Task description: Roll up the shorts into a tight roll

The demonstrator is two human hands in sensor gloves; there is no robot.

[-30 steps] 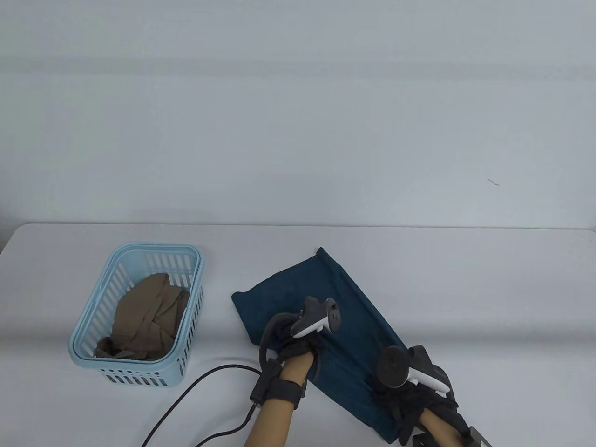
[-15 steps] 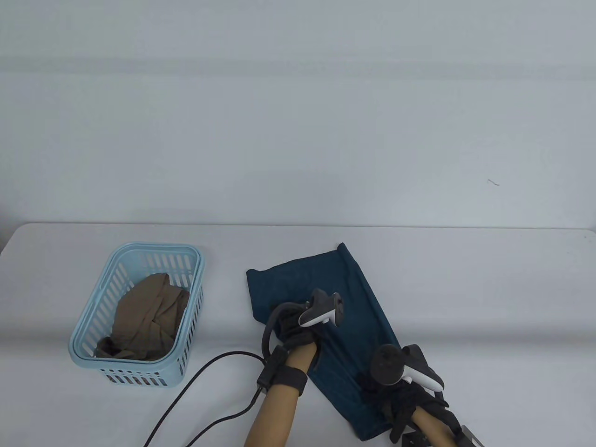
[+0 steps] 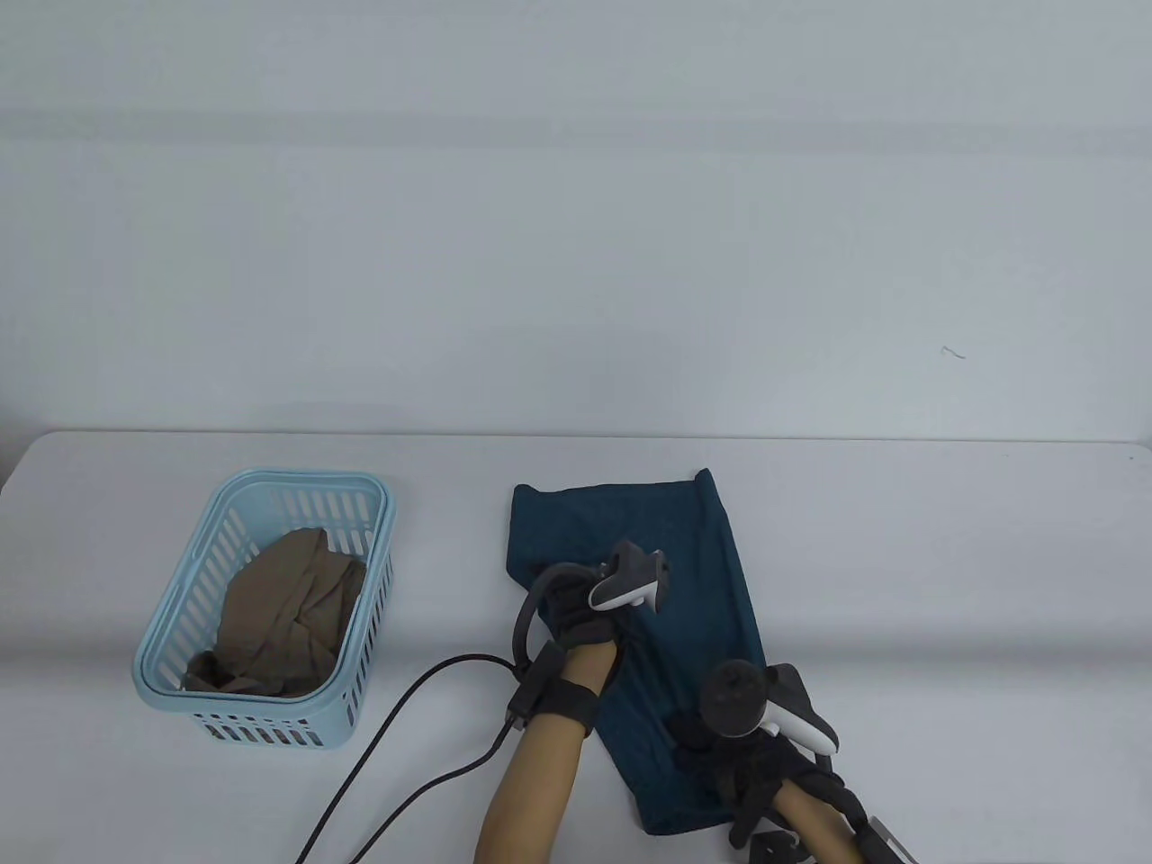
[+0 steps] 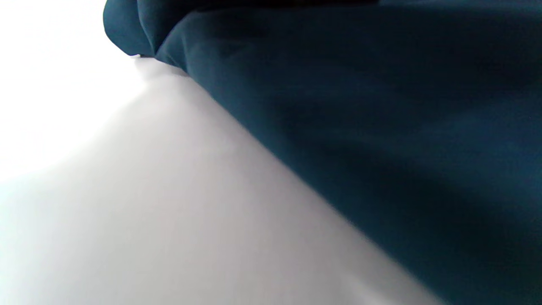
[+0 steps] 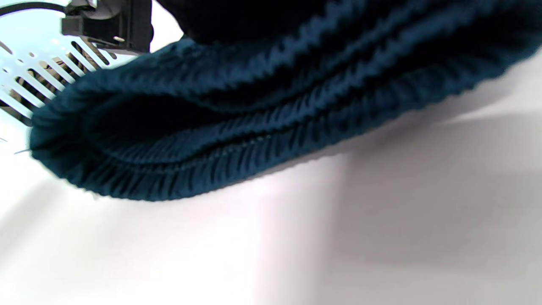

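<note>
right hand [image 3: 751,751] on near end of dark teal shorts [image 3: 693,576], at ribbed waistband [image 5: 220,169]; grip cannot be told, fingers hidden. left hand [image 3: 585,616] rests on shorts' left edge, further back; whether fingers close on cloth cannot be told. shorts lie flat, unrolled, on white table [image 3: 945,585], right of centre. black cable [image 3: 396,729] trails from left wrist. far left: light blue basket [image 3: 355,670] holding tan cloth [image 3: 288,612], well apart from shorts.

Dark teal shorts [image 3: 693,576] folded flat lengthwise, unrolled, center-right of table; ribbed waistband [image 5: 178,178] at near end, prob. slightly lifted.
</note>
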